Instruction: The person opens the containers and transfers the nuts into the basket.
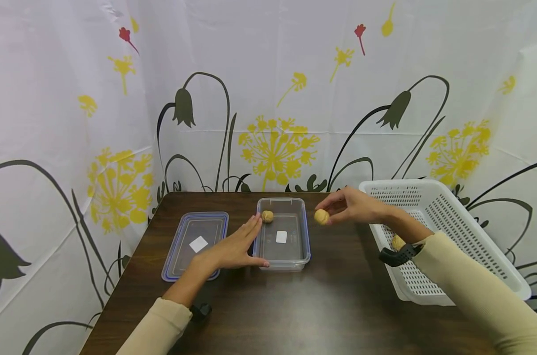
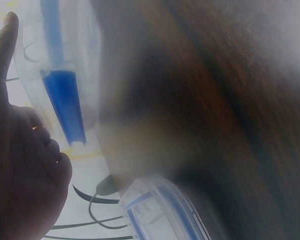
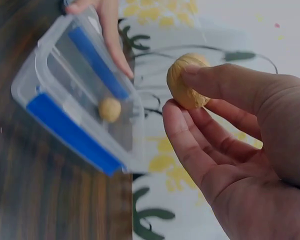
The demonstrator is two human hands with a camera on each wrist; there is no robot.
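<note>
Between the thumb and fingertips of my right hand (image 1: 350, 207) is a walnut (image 3: 187, 82), held up just to the right of a clear plastic container (image 1: 305, 231) with blue side clips. Inside that container, near its far left corner, lies another walnut (image 1: 267, 216); a small white label is on the floor of it. My left hand (image 1: 235, 246) rests along the container's left side, fingers straight and thumb stretched toward the near edge. In the left wrist view, its palm is beside the container's blue clip (image 2: 65, 105).
A clear lid (image 1: 180, 246) with a blue rim and white label lies on the dark table (image 1: 273, 315) at left. On the right stands a white perforated basket (image 1: 486, 246), a walnut (image 1: 397, 242) inside it, under my right forearm. A flower-printed curtain (image 1: 268, 98) hangs behind.
</note>
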